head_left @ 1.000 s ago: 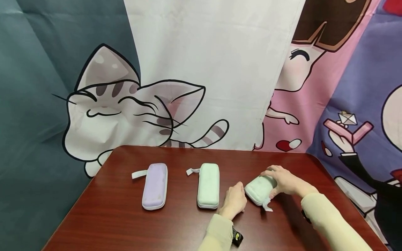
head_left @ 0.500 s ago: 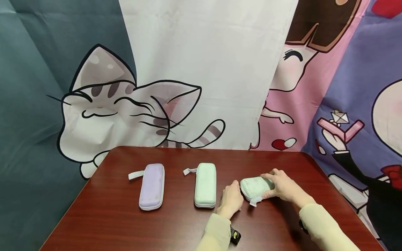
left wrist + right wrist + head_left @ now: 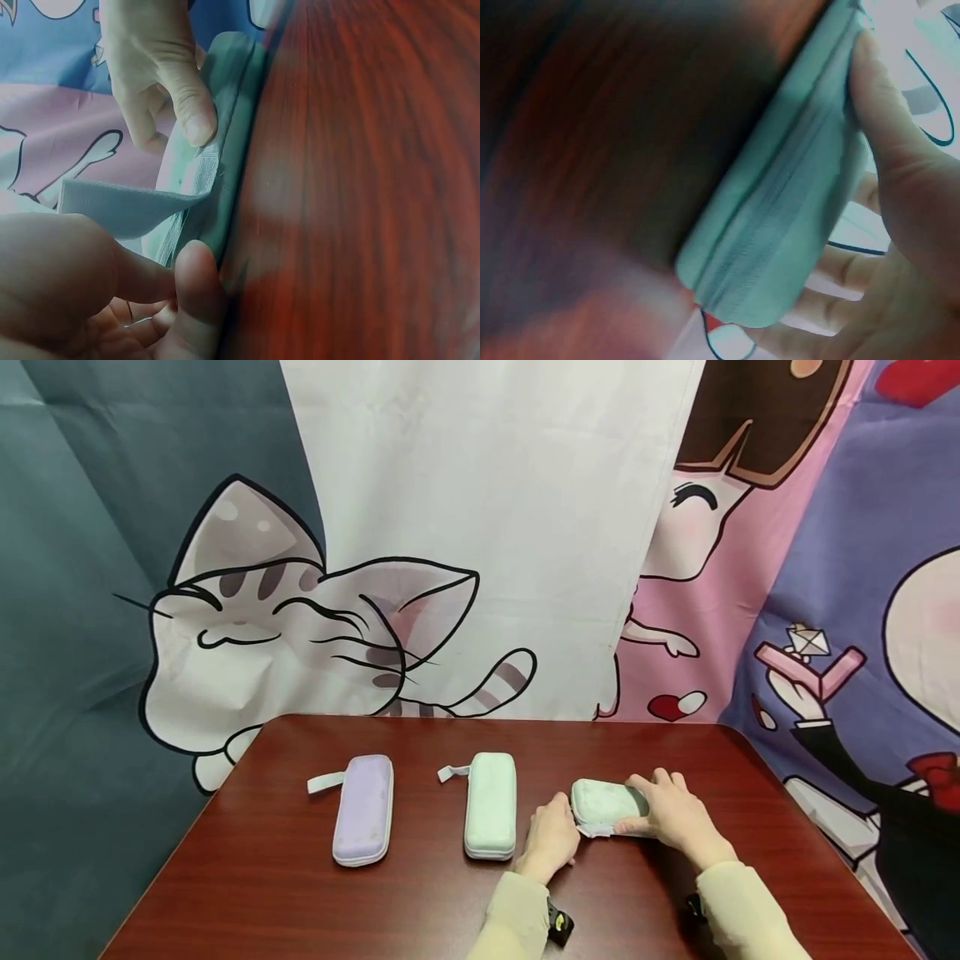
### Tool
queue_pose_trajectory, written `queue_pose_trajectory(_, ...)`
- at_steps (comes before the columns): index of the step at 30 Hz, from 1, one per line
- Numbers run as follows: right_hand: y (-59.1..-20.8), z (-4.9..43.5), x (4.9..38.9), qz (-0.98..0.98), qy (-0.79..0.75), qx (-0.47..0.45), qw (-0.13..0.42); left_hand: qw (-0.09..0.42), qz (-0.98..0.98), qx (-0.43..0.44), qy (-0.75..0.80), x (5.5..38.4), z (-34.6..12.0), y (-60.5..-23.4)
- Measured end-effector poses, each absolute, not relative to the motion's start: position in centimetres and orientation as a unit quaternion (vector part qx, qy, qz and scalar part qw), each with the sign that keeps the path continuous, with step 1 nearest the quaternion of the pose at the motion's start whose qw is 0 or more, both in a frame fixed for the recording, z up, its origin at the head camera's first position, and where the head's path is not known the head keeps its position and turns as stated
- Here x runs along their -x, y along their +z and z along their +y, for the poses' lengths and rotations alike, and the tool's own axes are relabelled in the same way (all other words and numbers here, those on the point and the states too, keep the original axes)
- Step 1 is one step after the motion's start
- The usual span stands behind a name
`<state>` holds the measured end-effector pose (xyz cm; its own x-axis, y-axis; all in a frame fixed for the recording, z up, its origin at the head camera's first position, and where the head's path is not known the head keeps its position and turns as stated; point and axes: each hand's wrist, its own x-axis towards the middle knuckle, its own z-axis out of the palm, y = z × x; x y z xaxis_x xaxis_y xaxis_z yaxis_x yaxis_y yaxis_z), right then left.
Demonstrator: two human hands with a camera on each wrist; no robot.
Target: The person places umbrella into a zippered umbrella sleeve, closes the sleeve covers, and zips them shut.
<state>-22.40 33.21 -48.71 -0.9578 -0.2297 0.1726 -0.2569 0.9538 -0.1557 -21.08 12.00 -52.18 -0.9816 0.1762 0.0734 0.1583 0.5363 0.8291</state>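
A pale green zippered case [image 3: 603, 802] with a fabric strap [image 3: 124, 206] lies crosswise at the right of the table. My right hand [image 3: 672, 814] grips it by its right half, thumb along the zippered side and fingers on the far side. At the case's left end, my left hand [image 3: 552, 837] pinches at the zipper edge between thumb [image 3: 197, 274] and finger; what sits between these tips is hidden. The strap stands out from the zipper side, close to the left hand. In the right wrist view the zipper line [image 3: 772, 184] runs along the case's side.
Left of the hands, a second pale green case [image 3: 491, 806] lies lengthwise. Farther left lies a purple case [image 3: 363, 810] with a white strap. Both rest on the dark red wooden table [image 3: 420, 910]. A printed cartoon cloth [image 3: 480, 510] hangs behind its far edge.
The right hand has turned the green case from slanted to crosswise and brought it left, against the left hand. Its strap has swung left too. The left hand has stayed nearly in place.
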Motion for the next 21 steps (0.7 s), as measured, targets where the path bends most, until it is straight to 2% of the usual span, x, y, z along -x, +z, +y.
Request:
queue_pose_trajectory(14,-48.8,31.3,21.0,-0.987,0.101,-0.042,0.115,0.013,0.874,-0.082,0.479,21.3,11.5,-52.2)
queue_pose_trajectory(21,-48.8,30.4,20.1,-0.987,0.110,0.025,0.110,0.021,0.875,-0.088,0.475,21.2,12.0,-52.1)
